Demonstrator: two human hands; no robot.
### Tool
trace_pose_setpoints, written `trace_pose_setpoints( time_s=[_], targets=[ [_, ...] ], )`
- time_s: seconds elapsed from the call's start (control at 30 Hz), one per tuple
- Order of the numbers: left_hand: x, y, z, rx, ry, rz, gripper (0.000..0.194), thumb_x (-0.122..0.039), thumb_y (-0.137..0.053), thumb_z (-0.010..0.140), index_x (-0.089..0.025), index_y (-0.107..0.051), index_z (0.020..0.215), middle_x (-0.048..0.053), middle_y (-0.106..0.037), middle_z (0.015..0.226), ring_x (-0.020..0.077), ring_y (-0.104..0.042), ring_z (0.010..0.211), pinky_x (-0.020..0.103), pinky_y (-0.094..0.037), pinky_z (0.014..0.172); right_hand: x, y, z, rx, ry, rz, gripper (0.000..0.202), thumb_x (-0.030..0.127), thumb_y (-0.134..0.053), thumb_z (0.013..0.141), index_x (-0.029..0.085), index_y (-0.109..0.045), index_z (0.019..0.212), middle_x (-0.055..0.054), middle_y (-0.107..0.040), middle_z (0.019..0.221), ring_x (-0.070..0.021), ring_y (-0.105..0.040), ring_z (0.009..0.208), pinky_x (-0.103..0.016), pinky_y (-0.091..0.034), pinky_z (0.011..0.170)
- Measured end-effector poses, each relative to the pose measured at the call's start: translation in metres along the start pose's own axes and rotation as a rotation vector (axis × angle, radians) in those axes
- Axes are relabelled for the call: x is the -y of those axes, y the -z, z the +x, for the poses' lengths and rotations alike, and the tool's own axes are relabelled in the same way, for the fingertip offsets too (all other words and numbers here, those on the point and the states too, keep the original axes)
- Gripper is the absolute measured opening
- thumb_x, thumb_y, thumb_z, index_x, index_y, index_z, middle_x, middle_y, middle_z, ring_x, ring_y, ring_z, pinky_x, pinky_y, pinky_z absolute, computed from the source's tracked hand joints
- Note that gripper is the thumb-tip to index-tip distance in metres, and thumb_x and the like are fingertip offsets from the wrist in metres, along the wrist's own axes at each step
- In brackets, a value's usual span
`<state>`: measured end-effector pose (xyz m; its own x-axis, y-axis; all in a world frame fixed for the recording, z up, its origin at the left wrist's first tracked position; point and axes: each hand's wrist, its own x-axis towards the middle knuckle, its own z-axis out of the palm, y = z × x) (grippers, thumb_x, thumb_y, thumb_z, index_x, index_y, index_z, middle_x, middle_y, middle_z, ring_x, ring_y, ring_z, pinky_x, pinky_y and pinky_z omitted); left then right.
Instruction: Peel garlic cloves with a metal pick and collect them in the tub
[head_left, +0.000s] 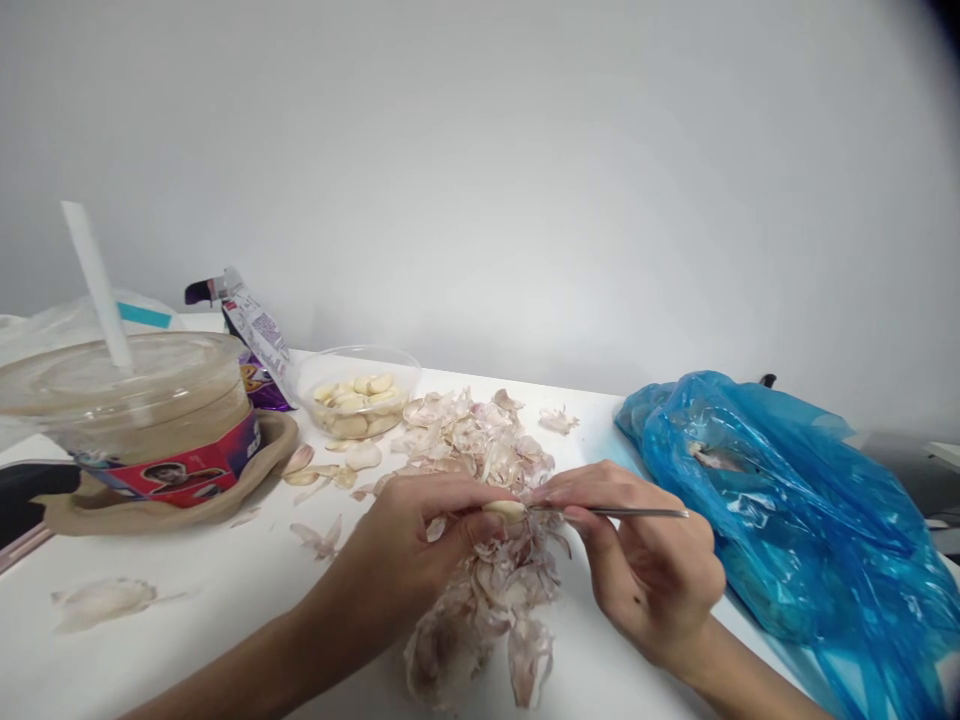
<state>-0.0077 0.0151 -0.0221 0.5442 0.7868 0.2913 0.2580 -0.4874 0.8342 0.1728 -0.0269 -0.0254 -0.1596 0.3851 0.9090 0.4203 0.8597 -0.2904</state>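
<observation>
Between the thumb and fingers of my left hand (439,525) is a pale garlic clove (506,511), held over a heap of garlic skins (480,440). My right hand (645,555) pinches a thin metal tool (637,513) whose far tip meets the right end of the clove; whether it is a knife or a pick I cannot make out. Pale cloves fill part of a clear plastic bowl (360,385) behind my left hand. A few loose cloves (364,457) and bits of peel lie in front of that bowl.
On the left a large lidded drink cup (172,420) with a white straw stands in a cardboard holder (142,517). A snack wrapper (262,340) is behind it. A blue plastic bag (787,500) lies at the right. The white table (247,630) meets a plain wall.
</observation>
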Motion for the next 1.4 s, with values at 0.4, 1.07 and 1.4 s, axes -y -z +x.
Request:
trace_pose_setpoints(
  time_s=[0.4,1.07,1.4],
  targets=[
    [-0.006,0.002,0.001,-0.019,0.061,0.037,0.016,-0.025,-0.057,0.080,-0.024,-0.073,0.083,-0.001,-0.074,0.083,0.0159,-0.065,0.079,0.023,-0.047,0.072,0.002,0.000,-0.002,0.024,-0.150,-0.005,0.020,0.003,-0.052,0.081,0.018,-0.062,0.089,-0.003,-0.068,0.074,-0.0149,-0.063,0.066,-0.030,-0.052,0.058],
    [-0.003,0.004,0.000,0.057,0.259,-0.370,0.012,-0.026,-0.059,0.079,-0.019,-0.069,0.083,0.001,-0.068,0.075,0.0169,-0.062,0.077,0.024,-0.049,0.068,0.005,-0.001,0.003,-0.025,-0.231,0.026,0.021,0.005,-0.054,0.081,0.017,-0.064,0.096,-0.005,-0.072,0.085,-0.0161,-0.068,0.078,-0.029,-0.056,0.066],
    [-0.014,0.002,0.001,0.098,0.212,-0.365,0.021,-0.032,-0.056,0.082,-0.017,-0.064,0.070,-0.001,-0.059,0.066,0.0124,-0.055,0.065,0.020,-0.044,0.058,0.005,-0.002,0.005,-0.028,-0.247,0.050,0.018,0.006,-0.055,0.082,0.014,-0.065,0.093,-0.005,-0.072,0.083,-0.0154,-0.068,0.077,-0.028,-0.056,0.066]
  ],
)
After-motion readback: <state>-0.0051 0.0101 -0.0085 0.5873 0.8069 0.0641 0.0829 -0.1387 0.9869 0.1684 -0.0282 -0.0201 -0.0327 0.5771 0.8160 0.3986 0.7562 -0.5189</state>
